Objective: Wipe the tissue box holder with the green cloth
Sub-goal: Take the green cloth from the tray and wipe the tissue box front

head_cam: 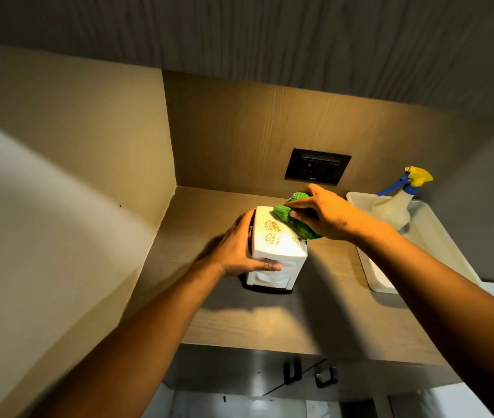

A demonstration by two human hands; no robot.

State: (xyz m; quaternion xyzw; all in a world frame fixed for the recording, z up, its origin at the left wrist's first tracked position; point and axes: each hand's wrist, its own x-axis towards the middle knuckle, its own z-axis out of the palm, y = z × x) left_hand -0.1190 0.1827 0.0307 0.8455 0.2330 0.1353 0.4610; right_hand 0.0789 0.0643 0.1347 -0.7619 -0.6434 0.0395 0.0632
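A white tissue box holder (276,239) with gold flower marks stands tipped on a wooden counter, white tissue showing at its near face. My left hand (236,251) grips its left side and near edge. My right hand (327,212) presses a bunched green cloth (294,218) against the holder's top right corner. Part of the cloth is hidden under my fingers.
A white tray (438,236) sits at the right of the counter (270,321) with a spray bottle (393,209), blue and yellow nozzle, lying in it. A black wall socket (318,165) is behind. A wall panel closes the left side. Cabinet handles (310,375) show below the counter edge.
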